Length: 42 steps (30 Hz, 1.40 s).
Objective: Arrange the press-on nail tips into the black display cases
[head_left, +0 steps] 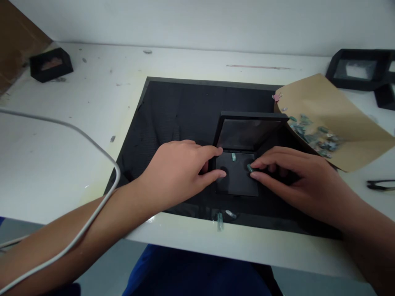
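Observation:
A black hinged display case (pixel 237 185) lies open on a dark mat, its lid (pixel 247 133) tilted up at the back. My left hand (pixel 182 168) holds the case by its left side, index finger near the hinge and thumb over the base; its other fingers are mostly hidden. Between the thumb and forefinger of my right hand (pixel 296 176) is a small green crystal (pixel 249 168), pinched at the right side of the base. Another green crystal (pixel 233 157) rests inside the case near the hinge.
A brown paper tray (pixel 354 123) with several crystals and a pink clip (pixel 276 98) overlaps the mat (pixel 185 102). Two loose crystals (pixel 220 222) lie at the front edge. A white cable (pixel 77 129) crosses my left forearm. Black frames (pixel 348 86) and tweezers (pixel 381 185) stand right.

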Each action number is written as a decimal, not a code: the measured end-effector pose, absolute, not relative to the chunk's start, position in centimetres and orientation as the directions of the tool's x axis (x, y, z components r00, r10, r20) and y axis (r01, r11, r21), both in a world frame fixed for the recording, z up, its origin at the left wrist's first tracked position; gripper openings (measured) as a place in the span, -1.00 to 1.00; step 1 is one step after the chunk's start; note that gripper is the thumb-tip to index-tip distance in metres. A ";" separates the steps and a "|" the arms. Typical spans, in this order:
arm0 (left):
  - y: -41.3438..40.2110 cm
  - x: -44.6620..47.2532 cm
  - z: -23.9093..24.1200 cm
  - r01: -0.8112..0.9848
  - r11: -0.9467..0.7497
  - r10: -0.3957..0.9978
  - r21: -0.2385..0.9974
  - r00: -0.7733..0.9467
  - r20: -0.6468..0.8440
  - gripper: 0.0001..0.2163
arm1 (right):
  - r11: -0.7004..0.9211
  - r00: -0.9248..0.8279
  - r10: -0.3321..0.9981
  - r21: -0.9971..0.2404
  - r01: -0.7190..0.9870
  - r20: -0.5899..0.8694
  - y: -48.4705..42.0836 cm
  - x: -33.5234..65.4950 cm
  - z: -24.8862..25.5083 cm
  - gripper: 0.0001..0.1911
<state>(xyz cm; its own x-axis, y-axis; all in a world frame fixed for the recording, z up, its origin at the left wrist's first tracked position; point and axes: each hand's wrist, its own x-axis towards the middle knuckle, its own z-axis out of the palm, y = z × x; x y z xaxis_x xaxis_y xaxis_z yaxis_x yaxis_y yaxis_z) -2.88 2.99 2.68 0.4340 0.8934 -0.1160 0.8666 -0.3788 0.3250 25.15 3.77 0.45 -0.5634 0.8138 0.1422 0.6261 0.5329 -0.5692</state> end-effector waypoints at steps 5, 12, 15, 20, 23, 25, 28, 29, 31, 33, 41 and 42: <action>3.0 -2.9 2.5 0.842 -0.422 0.873 0.336 0.477 -0.098 -0.56 | 0.565 -0.566 0.805 -0.522 0.639 0.179 3.6 24.8 0.3 -0.80; 3.2 -2.8 1.8 0.803 -0.461 0.848 0.379 0.524 -0.077 -0.56 | 0.564 -0.529 0.816 -0.522 0.639 0.233 4.1 23.3 -0.3 -0.78; 3.1 -2.6 1.9 0.806 -0.439 0.854 0.397 0.512 -0.094 -0.54 | 0.547 -0.504 0.829 -0.538 0.642 0.242 4.2 22.7 -0.5 -0.79; 3.0 -2.5 2.1 0.795 -0.443 0.849 0.415 0.521 -0.091 -0.60 | 0.459 -0.381 0.888 -0.562 0.687 0.259 4.1 22.5 -0.8 -0.91; 3.0 -2.5 2.1 0.787 -0.457 0.844 0.415 0.531 -0.078 -0.63 | 0.416 -0.340 0.909 -0.568 0.710 0.240 4.0 22.4 -0.9 -0.90; 2.9 -2.5 2.1 0.783 -0.464 0.842 0.414 0.535 -0.066 -0.62 | 0.429 -0.346 0.903 -0.562 0.707 0.253 4.0 22.3 -1.0 -0.89; 2.9 -2.6 2.0 0.782 -0.479 0.845 0.400 0.533 -0.031 -0.64 | 0.488 -0.421 0.871 -0.557 0.672 0.254 4.2 22.4 -1.0 -0.80; 2.8 -2.6 2.0 0.783 -0.483 0.847 0.391 0.531 -0.018 -0.67 | 0.513 -0.455 0.854 -0.554 0.656 0.253 4.4 22.5 -0.9 -0.78; 2.7 -2.6 1.9 0.787 -0.490 0.850 0.376 0.527 0.004 -0.76 | 0.570 -0.520 0.813 -0.534 0.624 0.261 4.5 22.7 -0.9 -0.74; 2.7 -2.7 1.8 0.789 -0.488 0.853 0.373 0.522 0.012 -0.82 | 0.622 -0.572 0.773 -0.506 0.597 0.274 4.6 22.8 -0.8 -0.71; 3.1 -2.4 2.4 0.851 -0.337 0.906 0.403 0.410 -0.107 -0.73 | 0.544 -0.424 0.839 -0.550 0.633 0.342 4.1 22.4 -0.8 -0.91; 3.2 -2.4 2.5 0.856 -0.321 0.910 0.405 0.397 -0.119 -0.71 | 0.514 -0.383 0.857 -0.559 0.650 0.344 4.1 22.4 -0.8 -0.92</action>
<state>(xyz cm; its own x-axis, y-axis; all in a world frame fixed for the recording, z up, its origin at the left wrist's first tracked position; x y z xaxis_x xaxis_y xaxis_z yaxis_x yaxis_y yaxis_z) -2.39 3.19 2.52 0.3972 0.9099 -0.1192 0.8562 -0.3207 0.4050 22.37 4.06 -0.78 -0.3826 0.8575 0.3441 0.6502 0.5145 -0.5591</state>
